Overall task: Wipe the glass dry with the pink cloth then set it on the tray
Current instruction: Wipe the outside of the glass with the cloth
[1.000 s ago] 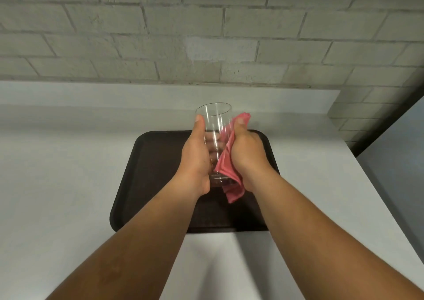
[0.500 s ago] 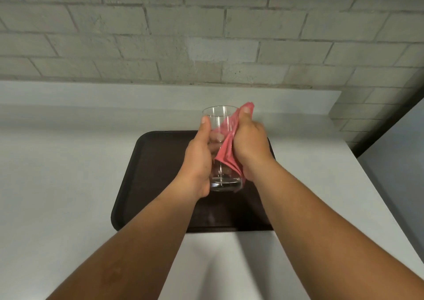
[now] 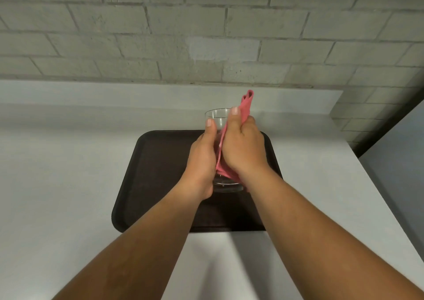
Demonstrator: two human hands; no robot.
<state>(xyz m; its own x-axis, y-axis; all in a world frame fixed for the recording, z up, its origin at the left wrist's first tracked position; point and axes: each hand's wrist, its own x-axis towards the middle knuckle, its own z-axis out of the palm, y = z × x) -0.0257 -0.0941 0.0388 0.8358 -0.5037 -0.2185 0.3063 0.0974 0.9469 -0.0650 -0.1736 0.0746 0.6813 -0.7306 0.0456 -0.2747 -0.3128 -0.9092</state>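
Note:
A clear drinking glass (image 3: 218, 118) is held upright above the dark brown tray (image 3: 158, 173). My left hand (image 3: 202, 159) grips the glass from its left side, thumb up near the rim. My right hand (image 3: 243, 148) holds the pink cloth (image 3: 246, 103) and presses it against the right side of the glass. The cloth's top corner sticks up above the rim; another fold shows between my hands. The thick base of the glass shows below my hands, and most of its wall is hidden by them.
The tray lies on a white counter (image 3: 68, 185) that runs to a grey brick wall (image 3: 206, 35) behind. The counter's right edge (image 3: 376, 185) drops off next to a dark gap.
My right hand has slid the cloth up the glass, so its corner now pokes above the rim. Both hands and the glass have drifted slightly right.

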